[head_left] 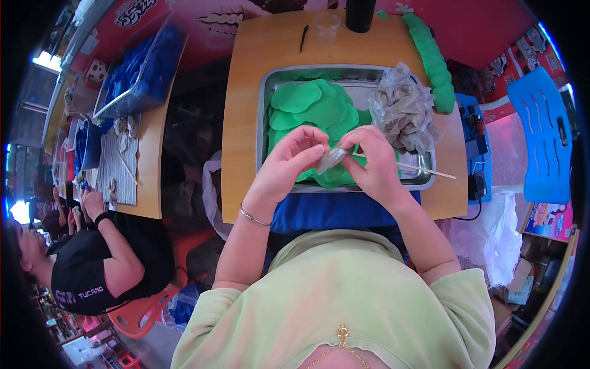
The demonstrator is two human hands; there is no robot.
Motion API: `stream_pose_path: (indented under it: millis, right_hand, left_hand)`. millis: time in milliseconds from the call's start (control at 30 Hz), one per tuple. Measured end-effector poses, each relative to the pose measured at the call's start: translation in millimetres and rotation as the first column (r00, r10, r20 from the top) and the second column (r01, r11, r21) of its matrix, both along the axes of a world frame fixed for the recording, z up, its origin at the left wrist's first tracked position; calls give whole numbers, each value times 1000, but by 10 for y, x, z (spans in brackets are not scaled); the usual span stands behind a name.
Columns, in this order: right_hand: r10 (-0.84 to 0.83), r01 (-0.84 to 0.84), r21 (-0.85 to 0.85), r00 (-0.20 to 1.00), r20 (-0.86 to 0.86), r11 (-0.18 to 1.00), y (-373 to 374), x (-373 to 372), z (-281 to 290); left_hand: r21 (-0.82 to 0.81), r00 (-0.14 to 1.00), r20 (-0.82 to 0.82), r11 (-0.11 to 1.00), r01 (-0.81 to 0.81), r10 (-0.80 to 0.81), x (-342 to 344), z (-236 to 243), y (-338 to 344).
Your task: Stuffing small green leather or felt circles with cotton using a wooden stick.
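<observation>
My left hand (pixel 290 161) pinches a small, pale, translucent crumpled piece (pixel 332 158) between thumb and fingers. Against the other side of that piece, the fingers of my right hand (pixel 373 161) are closed. A thin pale stick (pixel 427 170) runs through the right hand and sticks out to the right, over the tray's rim. Whether its inner end is inside the piece is hidden. Below both hands, flat green rounded petal-like pieces (pixel 316 101) lie overlapping in a metal tray (pixel 263 117). A heap of greyish translucent crumpled material (pixel 402 107) fills the tray's right side.
A long green roll of stacked pieces (pixel 428 58) lies along the table's right edge. A clear cup (pixel 326 27), a dark cup (pixel 360 13) and a black pen-like stick (pixel 304 38) stand or lie at the back. Another person (pixel 98 264) works at a table on the left.
</observation>
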State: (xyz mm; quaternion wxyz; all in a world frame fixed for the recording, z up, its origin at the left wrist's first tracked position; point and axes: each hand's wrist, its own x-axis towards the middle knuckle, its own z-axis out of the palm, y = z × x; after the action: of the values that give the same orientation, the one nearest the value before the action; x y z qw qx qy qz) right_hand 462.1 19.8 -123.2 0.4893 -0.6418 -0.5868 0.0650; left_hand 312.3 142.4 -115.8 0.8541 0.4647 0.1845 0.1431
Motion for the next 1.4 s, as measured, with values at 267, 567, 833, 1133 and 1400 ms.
stream_pose_path:
  millis: [267, 567, 833, 1133, 1400]
  right_hand:
    - [-93, 47, -193, 966, -240, 980, -23, -149, -74]
    - [164, -183, -137, 977, -139, 974, -1, -98, -17]
    - [52, -120, -208, 951, -304, 971, 14, -130, -49]
    - [98, -221, -270, 910, -404, 937, -57, 3, 15]
    - [140, -176, -154, 966, -216, 972, -28, -27, 45]
  left_hand:
    - [483, 989, -89, 874, -59, 115, -56, -247, -146]
    - [532, 973, -145, 843, -77, 180, -106, -181, -129]
    - [757, 959, -169, 653, -21, 226, -106, -124, -125]
    - [785, 956, -73, 607, -121, 285, -108, -155, -101]
    - [770, 963, -74, 629, -109, 259, -95, -166, -112]
